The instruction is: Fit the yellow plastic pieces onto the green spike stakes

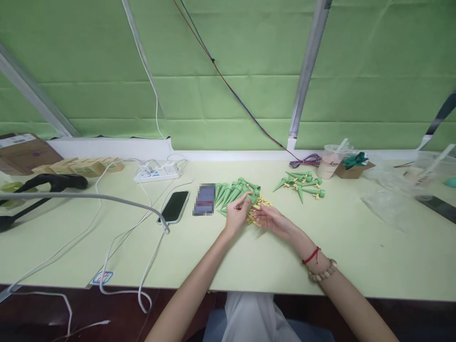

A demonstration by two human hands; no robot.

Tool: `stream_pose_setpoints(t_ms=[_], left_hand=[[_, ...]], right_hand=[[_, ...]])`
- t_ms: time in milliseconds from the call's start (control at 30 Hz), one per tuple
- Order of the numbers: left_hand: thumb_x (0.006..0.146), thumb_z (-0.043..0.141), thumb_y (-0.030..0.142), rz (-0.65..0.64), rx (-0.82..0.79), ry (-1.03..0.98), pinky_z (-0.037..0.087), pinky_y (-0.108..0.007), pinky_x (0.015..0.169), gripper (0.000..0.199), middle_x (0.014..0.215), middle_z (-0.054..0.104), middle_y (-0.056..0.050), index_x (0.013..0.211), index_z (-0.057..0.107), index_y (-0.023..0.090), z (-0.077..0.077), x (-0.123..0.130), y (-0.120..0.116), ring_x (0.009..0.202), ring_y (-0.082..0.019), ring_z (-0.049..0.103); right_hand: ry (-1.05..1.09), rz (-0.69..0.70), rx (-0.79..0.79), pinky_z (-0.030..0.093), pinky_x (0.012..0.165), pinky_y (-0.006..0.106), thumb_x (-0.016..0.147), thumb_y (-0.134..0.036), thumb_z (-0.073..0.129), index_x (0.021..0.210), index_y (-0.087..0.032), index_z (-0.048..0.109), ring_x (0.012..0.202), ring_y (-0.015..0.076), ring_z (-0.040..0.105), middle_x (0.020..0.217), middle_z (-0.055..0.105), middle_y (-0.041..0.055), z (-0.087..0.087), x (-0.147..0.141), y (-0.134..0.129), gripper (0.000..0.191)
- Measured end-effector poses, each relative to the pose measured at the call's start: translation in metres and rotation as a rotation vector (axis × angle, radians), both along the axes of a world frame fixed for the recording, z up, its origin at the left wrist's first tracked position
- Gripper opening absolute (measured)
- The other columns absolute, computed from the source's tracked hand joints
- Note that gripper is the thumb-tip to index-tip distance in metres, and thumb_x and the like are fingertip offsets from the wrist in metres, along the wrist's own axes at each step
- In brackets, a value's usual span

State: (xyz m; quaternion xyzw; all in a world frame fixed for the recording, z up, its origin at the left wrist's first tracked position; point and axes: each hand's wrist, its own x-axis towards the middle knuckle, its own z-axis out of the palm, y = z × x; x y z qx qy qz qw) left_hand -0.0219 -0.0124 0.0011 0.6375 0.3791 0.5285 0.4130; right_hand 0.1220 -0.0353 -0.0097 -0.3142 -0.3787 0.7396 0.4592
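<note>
In the middle of the table, my left hand [237, 213] is closed around a green plant watering spike [252, 198]. My right hand [273, 221] pinches a small yellow valve [256, 207] against the end of that spike; whether it is inserted cannot be made out. Just behind my left hand lies a pile of green spikes [228, 192]. Loose yellow valves [252, 219] are heaped under and around my fingers, partly hidden. Farther right sits a group of green spikes with yellow valves attached [302, 179].
A phone [174, 207] and a pixelated screen [204, 199] lie left of the pile. White cables [124, 232] run from a power strip [157, 173] across the left side. Drink cups [328, 164], a small cardboard box [351, 171] and plastic bags [386, 206] stand or lie right.
</note>
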Motion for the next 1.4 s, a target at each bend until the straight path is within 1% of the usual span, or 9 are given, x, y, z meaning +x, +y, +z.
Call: stream_pose_setpoints(t_ms=[167, 333, 567, 633, 767, 867, 1067, 1233, 1400], left_hand=[[0.075, 0.055, 0.047, -0.068, -0.015, 0.054, 0.018, -0.018, 0.034, 0.048, 0.038, 0.029, 0.008, 0.104, 0.063, 0.01, 0.001, 0.002, 0.001, 0.033, -0.003, 0.023], [0.073, 0.056, 0.051, -0.038, -0.071, 0.029, 0.016, -0.018, 0.034, 0.051, 0.036, 0.029, 0.008, 0.103, 0.063, 0.011, 0.0, 0.004, 0.0, 0.031, -0.003, 0.022], [0.074, 0.052, 0.055, -0.001, -0.154, -0.036, 0.02, -0.018, 0.032, 0.055, 0.035, 0.032, 0.007, 0.104, 0.064, 0.011, -0.003, 0.011, 0.0, 0.029, -0.005, 0.027], [0.073, 0.052, 0.055, 0.003, -0.161, -0.042, 0.021, -0.018, 0.032, 0.055, 0.035, 0.033, 0.007, 0.103, 0.064, 0.011, -0.002, 0.011, 0.0, 0.028, -0.005, 0.027], [0.073, 0.052, 0.056, 0.015, -0.149, -0.049, 0.021, -0.019, 0.031, 0.056, 0.036, 0.035, 0.006, 0.102, 0.064, 0.009, -0.001, 0.01, 0.0, 0.028, -0.005, 0.027], [0.072, 0.053, 0.055, -0.002, -0.123, -0.046, 0.019, -0.018, 0.032, 0.055, 0.036, 0.033, 0.007, 0.103, 0.065, 0.011, -0.001, 0.009, -0.001, 0.029, -0.004, 0.025], [0.075, 0.051, 0.054, -0.052, -0.147, -0.067, 0.021, -0.017, 0.031, 0.055, 0.042, 0.035, 0.006, 0.105, 0.063, 0.01, -0.002, 0.012, -0.007, 0.031, -0.004, 0.029], [0.075, 0.05, 0.054, -0.03, -0.171, -0.061, 0.02, -0.017, 0.029, 0.054, 0.042, 0.038, 0.005, 0.102, 0.064, 0.009, 0.002, 0.01, -0.005, 0.029, -0.003, 0.029], [0.077, 0.049, 0.054, -0.041, -0.181, -0.071, 0.018, -0.017, 0.03, 0.053, 0.038, 0.032, 0.007, 0.103, 0.063, 0.01, -0.004, 0.011, -0.007, 0.028, -0.004, 0.027]], right_hand=[[-0.07, -0.073, 0.05, 0.049, 0.06, 0.018, 0.064, -0.036, 0.072, 0.07, -0.014, 0.067, 0.056, 0.0056, 0.057, 0.066, 0.064, 0.0002, 0.001, 0.002, 0.001, 0.023], [-0.249, -0.256, 0.219, 0.052, 0.066, 0.029, 0.063, -0.044, 0.07, 0.074, -0.016, 0.07, 0.06, 0.0116, 0.06, 0.067, 0.067, 0.0022, -0.006, -0.003, 0.002, 0.03], [-0.631, -0.609, 0.633, 0.05, 0.078, 0.039, 0.071, -0.041, 0.064, 0.077, -0.022, 0.072, 0.08, 0.022, 0.062, 0.086, 0.068, 0.008, -0.009, -0.006, -0.004, 0.022], [-0.581, -0.58, 0.575, 0.052, 0.075, 0.038, 0.069, -0.041, 0.065, 0.078, -0.021, 0.071, 0.079, 0.0218, 0.063, 0.085, 0.068, 0.008, -0.007, -0.006, -0.003, 0.023], [-0.363, -0.432, 0.293, 0.054, 0.067, 0.036, 0.062, -0.047, 0.069, 0.079, -0.016, 0.068, 0.066, 0.0187, 0.064, 0.075, 0.068, 0.0066, -0.007, -0.006, 0.002, 0.035], [-0.322, -0.416, 0.219, 0.053, 0.064, 0.034, 0.056, -0.047, 0.073, 0.079, -0.014, 0.064, 0.06, 0.0164, 0.063, 0.069, 0.067, 0.0048, -0.008, -0.007, 0.003, 0.041], [-0.444, -0.46, 0.419, 0.049, 0.052, 0.027, 0.058, -0.046, 0.073, 0.067, -0.019, 0.049, 0.054, 0.0143, 0.059, 0.058, 0.055, -0.0018, -0.007, -0.006, -0.004, 0.037], [-0.471, -0.386, 0.429, 0.05, 0.056, 0.03, 0.065, -0.053, 0.066, 0.073, -0.02, 0.048, 0.056, 0.015, 0.059, 0.064, 0.058, 0.0008, -0.001, -0.007, -0.007, 0.038], [-0.579, -0.382, 0.537, 0.047, 0.054, 0.027, 0.075, -0.047, 0.058, 0.073, -0.021, 0.046, 0.055, 0.0138, 0.057, 0.063, 0.055, -0.0007, -0.007, -0.005, -0.007, 0.029]])
